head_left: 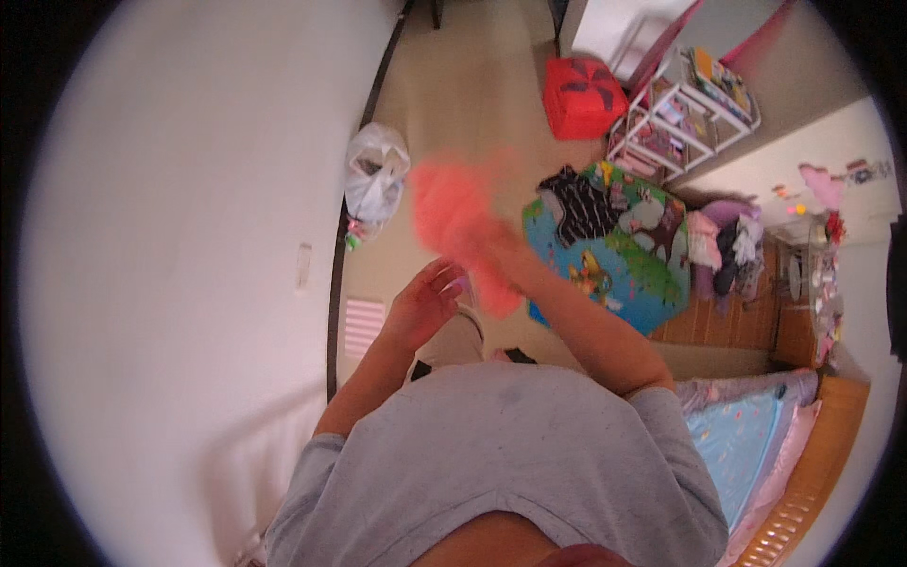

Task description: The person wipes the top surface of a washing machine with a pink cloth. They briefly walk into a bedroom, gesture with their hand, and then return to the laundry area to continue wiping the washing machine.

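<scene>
Your right hand (497, 249) grips a motion-blurred coral cloth (448, 203) near the centre of the frame.
Your left hand (423, 307) is half open and loosely curled just beside it; whether it touches is unclear. Tan floor (463, 80) fills the upper centre, with a patterned play mat (642, 293) right of centre and a bed (732, 439) lower right.

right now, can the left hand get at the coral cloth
Most likely yes: the left hand is right beside the blurred coral cloth, with nothing evident between them. The right hand appears to hold the cloth; whether the left touches it is too blurred to tell.
</scene>
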`<action>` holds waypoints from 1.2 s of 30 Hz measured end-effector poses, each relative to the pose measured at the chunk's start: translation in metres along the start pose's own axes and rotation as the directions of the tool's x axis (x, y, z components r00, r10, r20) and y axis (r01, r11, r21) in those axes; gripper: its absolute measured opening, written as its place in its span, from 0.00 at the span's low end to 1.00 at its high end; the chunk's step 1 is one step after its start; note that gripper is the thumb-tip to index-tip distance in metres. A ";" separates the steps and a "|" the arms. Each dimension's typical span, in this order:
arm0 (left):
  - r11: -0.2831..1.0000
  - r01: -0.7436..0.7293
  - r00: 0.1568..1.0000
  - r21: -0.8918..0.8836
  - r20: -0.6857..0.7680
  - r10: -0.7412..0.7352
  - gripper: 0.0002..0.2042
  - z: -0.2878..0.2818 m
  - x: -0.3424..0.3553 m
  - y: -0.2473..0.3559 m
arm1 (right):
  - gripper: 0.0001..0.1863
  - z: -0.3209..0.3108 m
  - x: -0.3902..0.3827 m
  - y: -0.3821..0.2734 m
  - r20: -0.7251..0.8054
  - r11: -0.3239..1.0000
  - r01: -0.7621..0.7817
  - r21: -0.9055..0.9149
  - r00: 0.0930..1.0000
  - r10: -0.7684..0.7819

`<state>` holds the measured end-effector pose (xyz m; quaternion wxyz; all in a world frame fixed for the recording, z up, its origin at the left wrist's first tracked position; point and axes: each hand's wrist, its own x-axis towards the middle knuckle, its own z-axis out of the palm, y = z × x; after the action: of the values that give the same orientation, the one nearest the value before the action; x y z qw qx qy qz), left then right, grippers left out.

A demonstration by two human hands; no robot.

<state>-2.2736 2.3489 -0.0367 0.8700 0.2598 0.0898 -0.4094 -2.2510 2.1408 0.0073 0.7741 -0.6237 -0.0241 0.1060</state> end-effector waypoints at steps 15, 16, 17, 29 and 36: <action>0.969 0.217 0.947 0.118 0.217 -0.239 0.21 0.138 0.438 0.244 | 0.25 -0.213 0.417 -0.140 0.154 0.593 -0.146 0.792 0.987 0.037; 0.967 0.223 0.944 0.121 0.220 -0.245 0.21 0.147 0.469 0.262 | 0.24 -0.243 0.426 -0.140 0.189 0.582 -0.145 0.800 0.982 -0.015; 0.964 0.232 0.940 0.129 0.224 -0.257 0.22 0.157 0.499 0.279 | 0.24 -0.273 0.437 -0.139 0.222 0.569 -0.145 0.810 0.972 -0.069; -0.004 -0.173 0.985 0.985 0.173 0.012 0.29 0.184 0.815 0.440 | 0.33 -0.497 0.668 -0.145 -0.024 0.823 -0.402 0.401 0.894 0.448; 0.386 0.191 0.962 0.903 -0.094 -0.256 0.25 0.172 0.982 0.555 | 0.23 -0.589 0.807 -0.127 -0.291 0.864 -0.219 0.453 0.880 0.376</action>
<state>-1.2251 1.8989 -0.0430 0.5317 0.6595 -0.1368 -0.5134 -1.3466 1.7065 -0.0765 0.8506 -0.4534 0.2427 0.1097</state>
